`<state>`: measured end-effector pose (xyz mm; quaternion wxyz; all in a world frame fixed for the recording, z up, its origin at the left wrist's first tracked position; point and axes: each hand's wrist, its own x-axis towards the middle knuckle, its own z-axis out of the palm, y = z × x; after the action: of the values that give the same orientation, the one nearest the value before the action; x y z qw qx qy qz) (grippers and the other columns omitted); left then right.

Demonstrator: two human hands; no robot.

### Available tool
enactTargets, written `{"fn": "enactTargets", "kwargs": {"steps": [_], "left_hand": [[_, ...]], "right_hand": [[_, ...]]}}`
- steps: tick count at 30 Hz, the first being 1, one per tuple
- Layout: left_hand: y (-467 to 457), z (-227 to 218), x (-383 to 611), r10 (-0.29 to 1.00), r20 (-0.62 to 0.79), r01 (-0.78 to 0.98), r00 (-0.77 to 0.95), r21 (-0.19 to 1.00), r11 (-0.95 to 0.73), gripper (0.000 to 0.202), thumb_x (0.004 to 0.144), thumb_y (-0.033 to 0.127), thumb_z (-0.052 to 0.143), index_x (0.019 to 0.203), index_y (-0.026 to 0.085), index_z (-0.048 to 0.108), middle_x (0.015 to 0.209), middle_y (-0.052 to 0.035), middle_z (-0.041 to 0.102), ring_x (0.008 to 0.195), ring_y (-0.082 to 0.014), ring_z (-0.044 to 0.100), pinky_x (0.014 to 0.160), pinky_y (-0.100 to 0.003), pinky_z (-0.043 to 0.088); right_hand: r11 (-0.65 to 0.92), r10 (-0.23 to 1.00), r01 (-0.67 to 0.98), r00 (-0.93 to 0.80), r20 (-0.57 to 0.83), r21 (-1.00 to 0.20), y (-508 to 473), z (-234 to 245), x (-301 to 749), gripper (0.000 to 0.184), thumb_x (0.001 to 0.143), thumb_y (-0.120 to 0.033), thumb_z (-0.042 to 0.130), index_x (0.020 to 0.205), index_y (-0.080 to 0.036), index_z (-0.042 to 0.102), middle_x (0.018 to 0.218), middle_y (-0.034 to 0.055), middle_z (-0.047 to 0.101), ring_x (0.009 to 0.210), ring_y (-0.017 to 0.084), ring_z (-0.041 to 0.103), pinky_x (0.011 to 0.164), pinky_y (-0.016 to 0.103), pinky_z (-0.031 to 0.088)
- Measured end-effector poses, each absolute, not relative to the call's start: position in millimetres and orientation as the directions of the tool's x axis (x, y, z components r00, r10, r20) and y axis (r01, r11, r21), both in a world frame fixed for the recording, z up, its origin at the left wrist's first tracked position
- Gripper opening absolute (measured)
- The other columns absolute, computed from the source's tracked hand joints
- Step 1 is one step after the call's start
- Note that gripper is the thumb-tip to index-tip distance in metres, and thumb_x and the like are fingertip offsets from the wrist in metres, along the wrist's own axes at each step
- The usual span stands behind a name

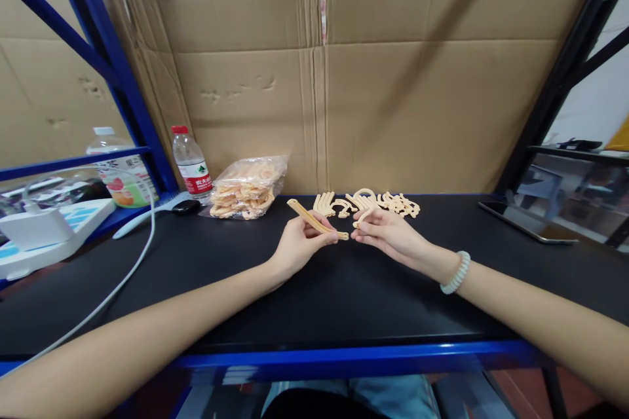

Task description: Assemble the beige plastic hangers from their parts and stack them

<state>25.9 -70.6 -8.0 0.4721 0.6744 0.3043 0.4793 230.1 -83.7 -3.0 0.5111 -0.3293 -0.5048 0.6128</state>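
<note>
My left hand [295, 243] is closed around a long, narrow cream plastic strip [308, 216], tilted with its far end up to the left. The strip's near end, with small rounded tips, points toward my right hand [396, 237]. Between the thumb and fingers of that hand is a curved cream plastic hook [365, 215]. Strip and hook are close but apart. Just behind my hands lie several curved strips [323, 203] in a row, a few hooks partly hidden by my right hand, and a heap of small cream pieces [401, 204].
A clear bag of cream pieces [246, 190] lies at the back left, beside a red-capped water bottle [192, 160]. A phone-like dark tablet [525, 222] rests at right. A white cable [140, 262] crosses the left side. Cardboard [442, 91] walls the back of the black table [354, 308].
</note>
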Motion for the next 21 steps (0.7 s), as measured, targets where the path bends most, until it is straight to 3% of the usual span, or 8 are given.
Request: {"fn": "enactTargets", "kwargs": {"steps": [13,21], "left_hand": [[-69.1,-12.0,26.7,0.827,0.407,0.147,0.388,0.858,-0.492,0.026,0.064,0.033,0.076,0.078,0.016,0.061,0.077,-0.0030,0.067,0.073,-0.0180,0.065,0.069,-0.030,0.052],[-74.2,-12.6,28.4,0.813,0.419,0.075,0.405,0.871,-0.486,0.027,0.066,0.034,0.077,0.076,0.015,0.061,0.076,-0.0018,0.066,0.075,-0.0179,0.067,0.076,-0.032,0.055]], "right_hand": [[-0.010,0.917,-0.218,-0.392,0.078,-0.976,-84.8,-9.1,227.9,0.022,0.065,-0.026,0.080,0.076,-0.015,0.064,0.086,0.0021,0.064,0.090,0.015,0.063,0.088,0.032,0.051],[-0.075,0.890,-0.203,-0.455,0.026,-0.976,-87.4,-6.2,229.1,0.026,0.065,-0.025,0.079,0.080,-0.014,0.061,0.087,0.0068,0.069,0.088,0.021,0.067,0.085,0.035,0.052]]}}
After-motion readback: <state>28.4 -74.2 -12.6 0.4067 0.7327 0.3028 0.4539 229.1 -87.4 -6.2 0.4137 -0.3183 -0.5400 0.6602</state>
